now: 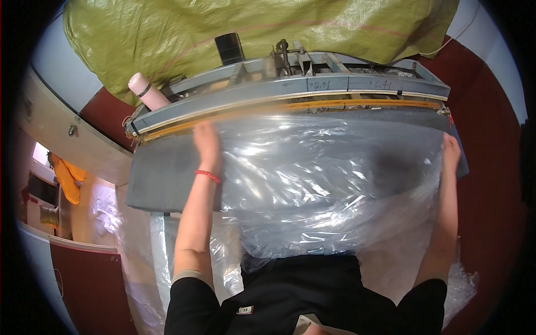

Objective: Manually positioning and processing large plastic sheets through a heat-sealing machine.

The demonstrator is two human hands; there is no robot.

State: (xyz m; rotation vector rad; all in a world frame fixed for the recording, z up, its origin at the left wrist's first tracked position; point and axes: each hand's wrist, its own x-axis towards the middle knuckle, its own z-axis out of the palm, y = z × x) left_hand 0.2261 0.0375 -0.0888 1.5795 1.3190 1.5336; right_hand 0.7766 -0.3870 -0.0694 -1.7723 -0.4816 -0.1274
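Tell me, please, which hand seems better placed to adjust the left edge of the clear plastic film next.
Probably the left hand: it is at that edge of the clear plastic film, over the grey surface, while the right hand is at the opposite edge.

A hand could pass over the left end of the grey table (162, 173), outside the left hand (207, 144). A plastic sheet (312, 167) spreads across the table's middle and right. Along the table's back, a metal frame (245, 99) bars the way; a pink bottle (151, 94) blocks beyond the table's back-left corner.
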